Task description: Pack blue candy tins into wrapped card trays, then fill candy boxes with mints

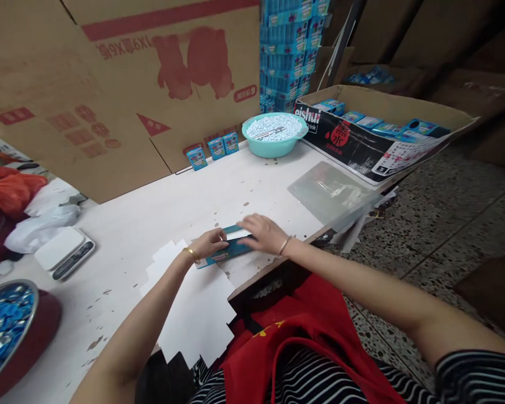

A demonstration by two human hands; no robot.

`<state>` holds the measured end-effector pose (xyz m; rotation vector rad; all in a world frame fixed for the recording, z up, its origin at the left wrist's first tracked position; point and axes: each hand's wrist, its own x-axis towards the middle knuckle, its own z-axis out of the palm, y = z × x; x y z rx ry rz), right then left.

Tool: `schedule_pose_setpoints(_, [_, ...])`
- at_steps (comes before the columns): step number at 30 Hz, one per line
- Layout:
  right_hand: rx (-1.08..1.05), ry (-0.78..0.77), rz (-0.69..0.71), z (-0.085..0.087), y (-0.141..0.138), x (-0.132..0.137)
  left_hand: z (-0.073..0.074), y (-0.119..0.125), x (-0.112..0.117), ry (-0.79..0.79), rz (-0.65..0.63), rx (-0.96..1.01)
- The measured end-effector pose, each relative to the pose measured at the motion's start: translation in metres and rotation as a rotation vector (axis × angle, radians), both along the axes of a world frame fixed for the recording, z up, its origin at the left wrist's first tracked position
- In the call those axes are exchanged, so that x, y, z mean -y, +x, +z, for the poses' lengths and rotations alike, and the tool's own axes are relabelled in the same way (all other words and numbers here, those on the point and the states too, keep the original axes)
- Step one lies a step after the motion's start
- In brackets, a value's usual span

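Note:
A flat teal carton blank (229, 249) with white lettering lies on the white table (151, 219) near its front edge. My left hand (210, 242) pinches its left end, fingers closed on it. My right hand (264, 233) lies on the right end with fingers pressed down flat over the blank. Under and in front of my left forearm sits a stack of white die-cut card blanks (193, 303).
Three small blue boxes (215, 148) and a teal bowl of white pellets (274, 133) stand at the back against big cardboard sheets. A black carton of blue boxes (374, 134) is at right, clear plastic sheets (328, 191) beside it. A scale (65, 251) and bowl of blue pieces (6, 325) at left.

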<state>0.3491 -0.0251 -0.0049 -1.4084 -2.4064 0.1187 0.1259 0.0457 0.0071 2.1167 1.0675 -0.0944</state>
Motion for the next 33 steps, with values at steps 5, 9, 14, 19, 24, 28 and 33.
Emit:
schedule_pose_setpoints(5, [0.122,0.086,-0.057,-0.041,-0.009,0.033,-0.007,-0.004,0.009,0.322,-0.150,0.012])
schedule_pose_setpoints(9, [0.136,0.175,-0.093,-0.060,-0.011,0.029,-0.020,-0.016,0.031,0.704,-0.305,-0.044])
schedule_pose_setpoints(14, [0.183,0.142,-0.111,-0.062,-0.013,0.030,-0.040,-0.020,0.047,0.749,-0.257,-0.130])
schedule_pose_setpoints(19, [0.194,0.042,-0.113,-0.057,-0.014,0.028,-0.040,-0.014,0.051,0.640,-0.142,-0.140])
schedule_pose_setpoints(24, [0.162,-0.106,-0.117,-0.048,-0.013,0.021,-0.025,-0.007,0.036,0.387,-0.139,-0.158])
schedule_pose_setpoints(28, [0.139,-0.226,-0.124,-0.040,-0.012,0.016,-0.014,0.001,0.019,0.175,-0.149,-0.233])
schedule_pose_setpoints(33, [0.150,-0.412,-0.110,-0.032,-0.011,0.006,-0.007,0.006,0.005,0.065,-0.161,-0.269])
